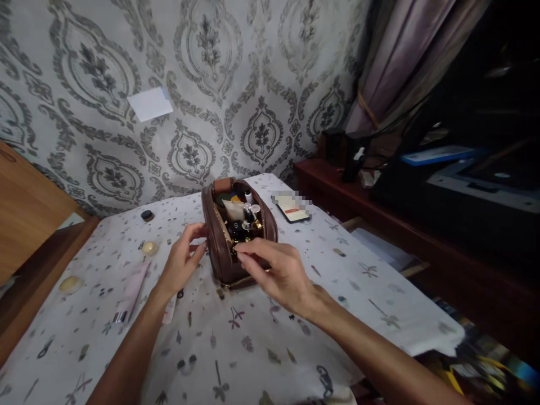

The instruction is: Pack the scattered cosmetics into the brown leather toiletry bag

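A brown leather pouch (219, 236) stands unzipped on the patterned tablecloth (253, 337), packed with several small cosmetic bottles and tubes (247, 216). My left hand (183, 259) rests against the pouch's left side, fingers curled on its edge. My right hand (278, 270) reaches over the near end of the pouch, thumb and fingers pinched together at its opening; what they hold, if anything, is too small to make out.
A pink tube (133, 292) lies left of my left arm. A cream round compact (149, 247), a dark small jar (147, 215) and a pale shell-like item (71, 284) lie further left. A phone (292, 211) lies behind the pouch. A dark wooden shelf (379, 219) runs along the right.
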`<state>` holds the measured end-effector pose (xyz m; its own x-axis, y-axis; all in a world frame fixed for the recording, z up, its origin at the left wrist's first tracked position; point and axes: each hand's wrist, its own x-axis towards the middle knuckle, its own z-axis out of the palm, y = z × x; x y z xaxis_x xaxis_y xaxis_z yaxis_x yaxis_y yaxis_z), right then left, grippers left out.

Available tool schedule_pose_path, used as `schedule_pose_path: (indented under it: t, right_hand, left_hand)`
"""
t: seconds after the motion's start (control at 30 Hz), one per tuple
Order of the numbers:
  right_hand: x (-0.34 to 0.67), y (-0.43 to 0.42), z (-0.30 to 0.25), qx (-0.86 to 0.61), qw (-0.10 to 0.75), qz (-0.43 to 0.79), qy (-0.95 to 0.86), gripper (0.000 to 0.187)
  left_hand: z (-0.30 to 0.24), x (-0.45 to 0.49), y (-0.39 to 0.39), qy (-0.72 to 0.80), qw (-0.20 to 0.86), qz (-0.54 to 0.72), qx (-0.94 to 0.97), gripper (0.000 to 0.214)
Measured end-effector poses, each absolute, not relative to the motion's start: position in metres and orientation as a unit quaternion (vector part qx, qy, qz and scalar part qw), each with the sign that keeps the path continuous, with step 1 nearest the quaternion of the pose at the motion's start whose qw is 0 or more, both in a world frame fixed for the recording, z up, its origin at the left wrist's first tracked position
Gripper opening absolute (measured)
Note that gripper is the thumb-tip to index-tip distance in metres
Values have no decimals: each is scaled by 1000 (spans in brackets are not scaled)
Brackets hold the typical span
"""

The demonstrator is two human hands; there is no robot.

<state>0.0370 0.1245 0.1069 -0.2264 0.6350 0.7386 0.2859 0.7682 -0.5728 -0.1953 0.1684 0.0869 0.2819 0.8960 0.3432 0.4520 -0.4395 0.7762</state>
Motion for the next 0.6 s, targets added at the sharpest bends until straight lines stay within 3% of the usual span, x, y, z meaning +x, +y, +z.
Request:
schedule_pose_path:
  t: [0.2,0.33,0.47,0.6]
  right_hand:
    - [7,114,84,-235,499,160,-818,16]
    - [-15,110,63,-210,379,185,-882,19]
    - [-37,117,48,-254,265,231,-901,15]
    - [-58,125,42,-307,252,273,-876,14]
  left_hand:
    - [83,-217,162,520,237,375,730,36]
    - [76,-249,161,575,213,377,694,34]
    - [65,-285,160,642,200,360,647,28]
    - [61,-301,156,677,190,258,663,27]
